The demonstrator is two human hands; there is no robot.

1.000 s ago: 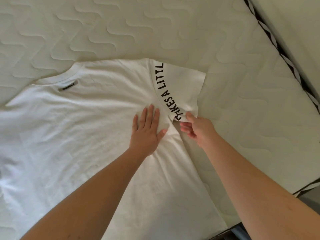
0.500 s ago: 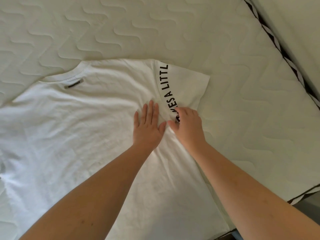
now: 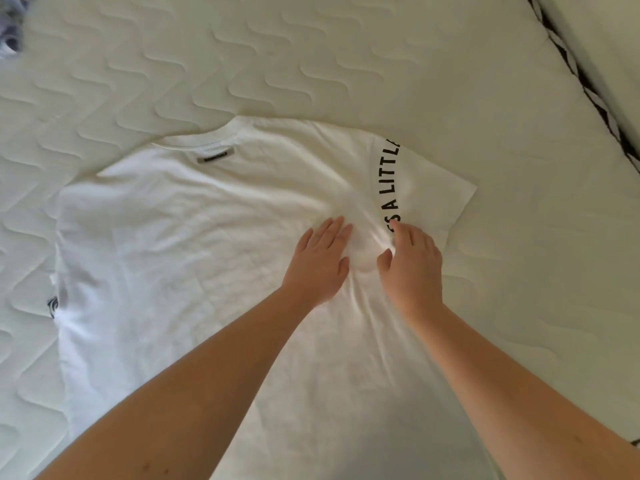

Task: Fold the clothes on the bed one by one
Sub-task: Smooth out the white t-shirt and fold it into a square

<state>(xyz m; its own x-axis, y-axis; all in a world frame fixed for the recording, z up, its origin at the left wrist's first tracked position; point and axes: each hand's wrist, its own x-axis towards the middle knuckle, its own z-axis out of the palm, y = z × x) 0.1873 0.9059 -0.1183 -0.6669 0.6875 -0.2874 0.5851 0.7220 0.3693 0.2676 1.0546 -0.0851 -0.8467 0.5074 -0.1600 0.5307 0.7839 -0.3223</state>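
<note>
A home bedroom: a bare quilted mattress (image 3: 346,57) with clothing (image 3: 180,258) spread on it.

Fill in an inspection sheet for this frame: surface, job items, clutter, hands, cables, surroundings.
Surface: cream quilted mattress, bare where it shows.
Job's things: white T-shirt spread flat, grey neck label up; right sleeve folded in, black lettering showing.
Clutter: bunched greyish fabric at the far left corner, cut off by the frame.
Hands: left hand flat on the shirt, fingers straight; right hand on the fabric below the folded sleeve, fingers bent; whether it pinches cloth is unclear.
Cables: nothing seen.
Surroundings: black-and-white patterned trim along the mattress's right edge.
</note>
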